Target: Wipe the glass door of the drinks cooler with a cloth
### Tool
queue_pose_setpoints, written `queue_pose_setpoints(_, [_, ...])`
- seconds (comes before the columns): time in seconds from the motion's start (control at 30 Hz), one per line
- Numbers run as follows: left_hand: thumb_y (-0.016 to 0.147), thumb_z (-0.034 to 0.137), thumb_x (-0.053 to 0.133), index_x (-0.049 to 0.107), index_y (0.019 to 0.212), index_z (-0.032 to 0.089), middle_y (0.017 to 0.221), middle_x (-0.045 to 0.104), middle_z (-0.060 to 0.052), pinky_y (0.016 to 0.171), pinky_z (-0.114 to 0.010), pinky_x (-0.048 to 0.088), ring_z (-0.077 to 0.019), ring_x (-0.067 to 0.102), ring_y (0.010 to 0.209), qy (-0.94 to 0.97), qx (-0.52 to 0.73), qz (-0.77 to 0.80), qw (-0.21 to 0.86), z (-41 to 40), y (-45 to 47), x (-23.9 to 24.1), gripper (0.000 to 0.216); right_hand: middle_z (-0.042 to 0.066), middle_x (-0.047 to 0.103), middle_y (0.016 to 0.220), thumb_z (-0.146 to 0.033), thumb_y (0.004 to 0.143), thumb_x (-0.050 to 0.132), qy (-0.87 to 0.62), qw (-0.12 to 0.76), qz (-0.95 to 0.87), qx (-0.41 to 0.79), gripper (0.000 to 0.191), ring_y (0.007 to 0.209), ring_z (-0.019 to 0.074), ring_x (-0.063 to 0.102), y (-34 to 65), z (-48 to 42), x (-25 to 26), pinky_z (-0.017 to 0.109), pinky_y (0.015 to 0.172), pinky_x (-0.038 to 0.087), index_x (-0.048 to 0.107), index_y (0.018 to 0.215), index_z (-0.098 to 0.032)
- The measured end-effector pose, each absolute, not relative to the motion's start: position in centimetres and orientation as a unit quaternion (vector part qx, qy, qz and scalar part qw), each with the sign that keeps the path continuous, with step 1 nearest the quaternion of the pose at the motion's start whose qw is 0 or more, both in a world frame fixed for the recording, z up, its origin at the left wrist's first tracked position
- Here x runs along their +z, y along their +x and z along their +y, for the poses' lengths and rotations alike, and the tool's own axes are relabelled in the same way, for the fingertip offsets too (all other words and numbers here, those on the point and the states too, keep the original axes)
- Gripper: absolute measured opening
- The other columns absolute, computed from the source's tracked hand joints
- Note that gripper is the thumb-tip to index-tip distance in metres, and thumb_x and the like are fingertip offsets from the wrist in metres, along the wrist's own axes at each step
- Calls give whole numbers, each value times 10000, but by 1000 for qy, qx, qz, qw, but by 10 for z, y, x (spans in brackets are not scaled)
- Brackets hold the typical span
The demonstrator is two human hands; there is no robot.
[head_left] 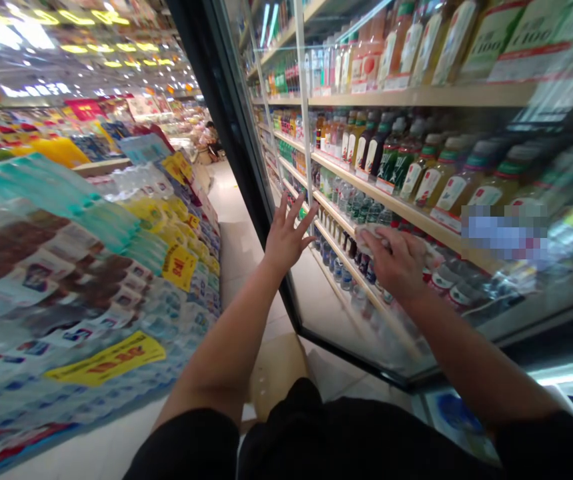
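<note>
A glass door (326,293) with a black frame (236,127) stands swung out before me. My left hand (286,233) is at the door's left edge, fingers spread and nothing in them; whether the palm touches the glass I cannot tell. Against the pane, my right hand (399,263) presses a crumpled whitish cloth (429,255), which shows past the fingers on both sides. Through the glass appear shelves (416,213) with rows of drink bottles (453,190).
Left of the aisle floor (239,247) are stacked packs of wrapped bottles (116,280) with yellow price signs (111,359). A cardboard-coloured box (279,370) sits on the floor below me. Farther down the aisle, a person (210,137) is low near the floor.
</note>
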State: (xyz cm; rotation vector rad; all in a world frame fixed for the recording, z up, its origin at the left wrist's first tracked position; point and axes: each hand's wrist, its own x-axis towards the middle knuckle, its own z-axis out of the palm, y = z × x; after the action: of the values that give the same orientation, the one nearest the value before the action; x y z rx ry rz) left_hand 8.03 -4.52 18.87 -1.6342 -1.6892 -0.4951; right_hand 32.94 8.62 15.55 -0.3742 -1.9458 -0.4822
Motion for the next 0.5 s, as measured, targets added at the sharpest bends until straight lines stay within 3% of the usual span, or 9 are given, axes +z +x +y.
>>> queue_pose_setpoints(0.37, [875,425,616,206,1541,287,1630,177,-133,1167,-643,233,-379,-86,1496,-627,-198,-658,368,-44,85,184,794,70,663,1216,-252,931,602,-152,497,-834,-185,437,1038,233,558,333,86,154,379,946,353,580,1353,-360])
queue_pose_setpoints(0.5, [890,450,587,252,1530,257,1625,189,-144,1175,-635,217,-372,-98,1494,-629,-194,-653,375,-35,80,181,748,69,660,1227,-254,937,581,-161,482,-840,-190,409,1053,240,542,334,90,155,384,951,351,598,1334,-350])
